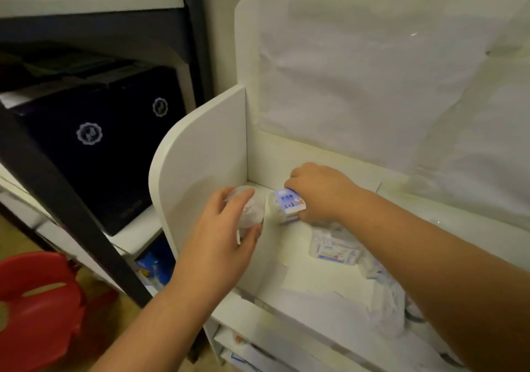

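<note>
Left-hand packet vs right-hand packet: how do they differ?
Label: the right-hand packet shows a blue-and-white label marked 1+1; the left-hand packet shows only whitish clear wrap.
Shape: the left-hand packet looks rounded, the right-hand packet boxy.
Place: the left-hand packet is nearer the side panel, the right-hand packet further in.
Shared: both small, plastic-wrapped, gripped by the left hand and right hand at the white shelf.

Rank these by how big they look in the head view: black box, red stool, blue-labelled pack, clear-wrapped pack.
1. black box
2. red stool, though the frame edge cuts it off
3. blue-labelled pack and clear-wrapped pack: about alike, each only partly visible, so unranked
</note>
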`<state>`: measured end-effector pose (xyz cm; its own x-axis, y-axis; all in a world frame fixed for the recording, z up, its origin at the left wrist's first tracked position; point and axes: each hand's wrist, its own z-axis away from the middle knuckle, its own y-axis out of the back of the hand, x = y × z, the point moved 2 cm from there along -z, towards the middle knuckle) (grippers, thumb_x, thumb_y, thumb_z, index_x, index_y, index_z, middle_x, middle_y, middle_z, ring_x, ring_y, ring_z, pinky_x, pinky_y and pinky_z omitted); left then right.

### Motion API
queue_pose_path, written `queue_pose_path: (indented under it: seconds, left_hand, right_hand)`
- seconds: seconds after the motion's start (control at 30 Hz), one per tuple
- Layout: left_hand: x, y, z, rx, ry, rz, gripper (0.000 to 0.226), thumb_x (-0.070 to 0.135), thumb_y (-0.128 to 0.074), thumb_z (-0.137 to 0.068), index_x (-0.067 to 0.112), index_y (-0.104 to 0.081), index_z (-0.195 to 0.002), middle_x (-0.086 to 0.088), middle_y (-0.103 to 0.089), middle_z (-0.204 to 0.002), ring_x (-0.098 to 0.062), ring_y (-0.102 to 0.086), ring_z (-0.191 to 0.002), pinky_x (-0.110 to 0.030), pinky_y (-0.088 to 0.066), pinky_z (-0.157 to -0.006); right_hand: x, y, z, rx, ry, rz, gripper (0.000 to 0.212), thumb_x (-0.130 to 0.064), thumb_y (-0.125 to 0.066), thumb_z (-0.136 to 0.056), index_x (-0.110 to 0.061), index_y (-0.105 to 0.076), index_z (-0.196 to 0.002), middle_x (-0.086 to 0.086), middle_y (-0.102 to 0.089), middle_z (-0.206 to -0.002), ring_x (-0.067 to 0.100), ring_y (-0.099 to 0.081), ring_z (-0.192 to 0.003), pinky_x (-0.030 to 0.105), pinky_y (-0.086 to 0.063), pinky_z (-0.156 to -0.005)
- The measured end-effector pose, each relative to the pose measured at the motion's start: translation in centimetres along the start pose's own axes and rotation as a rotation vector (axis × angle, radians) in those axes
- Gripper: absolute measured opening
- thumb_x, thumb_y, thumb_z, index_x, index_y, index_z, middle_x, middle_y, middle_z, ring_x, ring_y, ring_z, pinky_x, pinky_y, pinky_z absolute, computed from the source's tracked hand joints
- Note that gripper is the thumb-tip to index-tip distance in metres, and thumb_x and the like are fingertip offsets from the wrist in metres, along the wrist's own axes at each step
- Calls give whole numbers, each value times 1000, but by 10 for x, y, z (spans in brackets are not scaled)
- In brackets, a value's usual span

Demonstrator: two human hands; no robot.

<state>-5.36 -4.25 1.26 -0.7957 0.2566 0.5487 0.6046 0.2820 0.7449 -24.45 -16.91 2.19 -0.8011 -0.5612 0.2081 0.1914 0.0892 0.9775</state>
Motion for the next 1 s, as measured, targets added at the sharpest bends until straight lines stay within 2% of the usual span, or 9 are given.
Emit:
queue_pose_path:
  seconds: [0.13, 0.23, 0.3, 0.43, 0.6, 0.8, 1.0]
  left_hand:
    - [2, 3, -4, 28, -8, 6, 56, 35, -62, -90, 37, -39, -140, 9, -34, -144, -12, -44, -121, -22, -37, -89]
    - [13, 4, -8, 50, -42, 17, 55, 35, -65, -88, 33, -42, -137, 10, -39, -139, -11, -46, -117, -22, -35, -88]
    - [28, 3, -8, 47, -114, -15, 53, 34, -68, -85, 30, -46, -133, 9, -43, -135, -13, -49, -114, -24, -38, -87]
    - [68, -2, -6, 48, -205, -12, 50, 33, -73, -81, 26, -53, -127, 7, -47, -132, -15, -52, -113, -24, -40, -87]
    - [129, -15, 7, 23, -295, 68, 53, 30, -75, -79, 22, -53, -127, 6, -50, -131, -11, -51, -115, -15, -34, -93]
    - [213, -32, 59, -34, -378, 114, 52, 36, -71, -81, 27, -51, -129, 8, -47, -131, -10, -51, -116, -24, -41, -95]
    - [294, -52, 143, -119, -428, 180, 49, 35, -70, -82, 33, -50, -127, 14, -45, -127, -4, -49, -108, -22, -39, -89]
  right_hand:
    - [5, 19, 22, 166, -105, -273, 35, -51, -60, -59, -31, -57, -87, -10, -47, -87, 17, -50, -86, 36, -50, -71]
    - [11, 37, 50, 289, -204, -449, 49, -56, -59, -55, -32, -62, -98, -12, -47, -90, 15, -52, -86, 32, -48, -75]
    - [17, 48, 80, 354, -269, -504, 50, -56, -61, -57, -31, -63, -100, -10, -48, -91, 14, -53, -87, 29, -46, -75]
    - [31, 61, 149, 453, -382, -565, 47, -55, -61, -59, -33, -59, -101, -11, -51, -94, 7, -52, -88, 23, -43, -77]
    - [44, 60, 242, 523, -485, -660, 43, -39, -71, -64, -31, -59, -104, -14, -58, -96, 2, -55, -91, 20, -43, -78]
    - [41, 53, 370, 601, -646, -660, 40, -42, -69, -63, -37, -57, -101, -19, -56, -95, -3, -53, -92, 8, -38, -76]
    - [18, 50, 502, 601, -705, -637, 41, -43, -70, -64, -31, -58, -101, -16, -55, -95, 3, -54, -90, 12, -40, -76]
